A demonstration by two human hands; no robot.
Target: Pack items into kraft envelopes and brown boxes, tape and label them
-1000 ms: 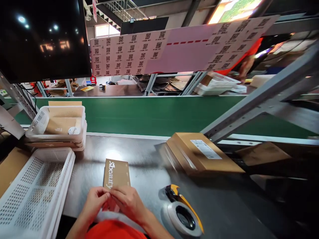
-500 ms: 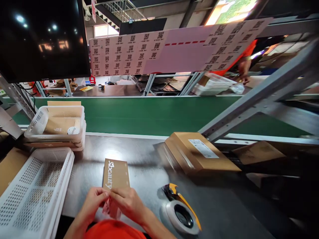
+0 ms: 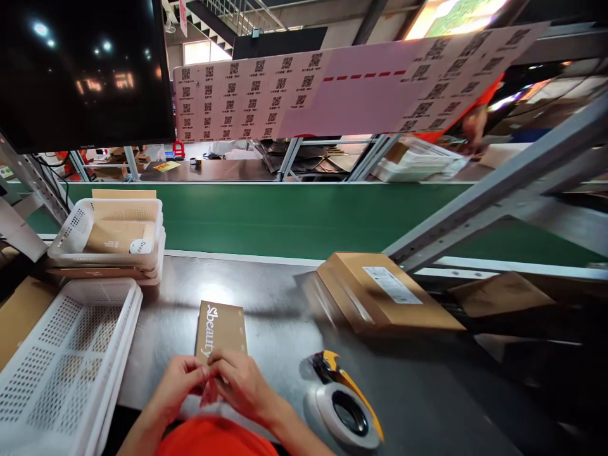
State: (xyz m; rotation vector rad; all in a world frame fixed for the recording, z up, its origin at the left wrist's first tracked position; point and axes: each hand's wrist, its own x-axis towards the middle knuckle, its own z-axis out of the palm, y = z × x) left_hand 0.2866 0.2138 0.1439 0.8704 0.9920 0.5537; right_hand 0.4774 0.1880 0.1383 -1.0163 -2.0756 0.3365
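Note:
Close to my body, my left hand [image 3: 178, 383] is closed, its thumb and fingers pinching a small pinkish-red printed packet [image 3: 208, 396]. My right hand [image 3: 244, 383] meets it from the other side, fingers curled around the packet's upper part. Both hands hide most of the packet, so its exact kind is unclear. Just beyond the fingers lies a flat brown box [image 3: 227, 326] with white "beauty" lettering, its near end covered by my hands. To the right rests a yellow-handled tape dispenser [image 3: 349, 383] with a roll of tape [image 3: 325, 405].
A white perforated basket [image 3: 128, 329] stands at left, with stacked white baskets [image 3: 154, 253] behind it. A labelled carton [image 3: 346, 285] sits right on the metal table [image 3: 275, 329]. Beyond runs a green conveyor [image 3: 266, 218]; a metal post [image 3: 475, 196] slants at right. Another person's arm [image 3: 476, 123] shows behind.
My right hand's fingers have lifted and bunched slightly, and less of the packet shows below them. The view has shifted a little. The box and tape dispenser stay in place.

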